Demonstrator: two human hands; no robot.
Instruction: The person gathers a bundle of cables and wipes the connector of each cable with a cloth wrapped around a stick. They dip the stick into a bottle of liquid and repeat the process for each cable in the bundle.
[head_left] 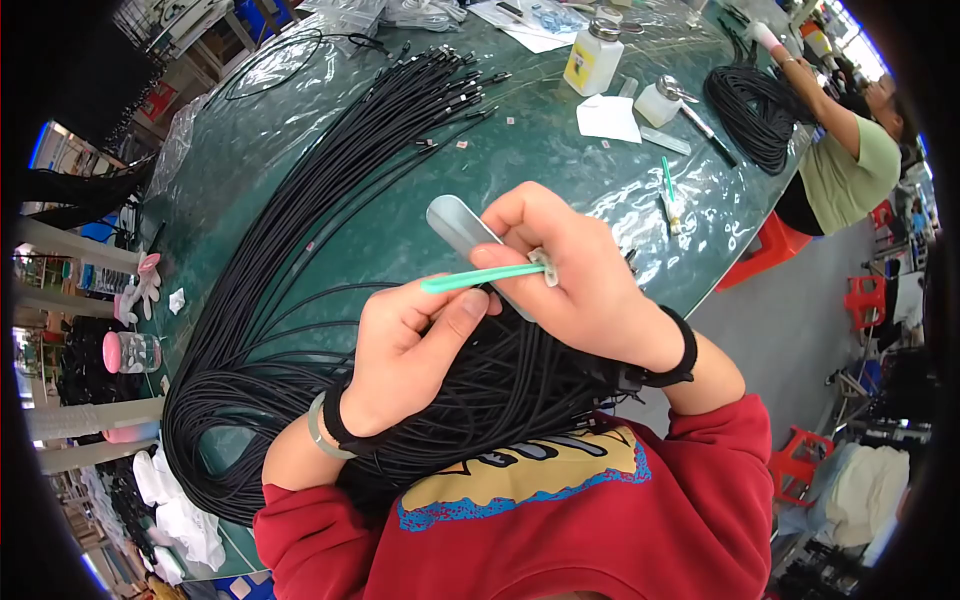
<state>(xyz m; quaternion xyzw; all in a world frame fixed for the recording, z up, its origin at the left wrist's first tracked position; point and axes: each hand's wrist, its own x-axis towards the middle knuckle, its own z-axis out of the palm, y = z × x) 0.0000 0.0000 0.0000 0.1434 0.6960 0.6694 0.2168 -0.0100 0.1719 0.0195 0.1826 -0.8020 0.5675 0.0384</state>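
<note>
My right hand (575, 270) is closed around a grey, trough-shaped plastic strip (458, 222) and a slim green stick (480, 277). A small wad of whitish cloth (544, 264) covers the stick's end beside my right fingers. The other end of the stick crosses over the fingers of my left hand (410, 345). Thumb and fingers of that left hand are pinched together; a dark bit shows at their tips, too small to name. Under both hands lies a large bundle of black cables (280, 240), with metal-tipped connectors fanned out at its far end.
Toward the back stand two white pump bottles (593, 62) (660, 100) with a white paper (608, 118). Another green stick (668, 180) lies on the green table (400, 205). A co-worker (850, 150) sits at the right near a coiled cable bundle (755, 115). A pink-lidded jar (132, 352) stands left.
</note>
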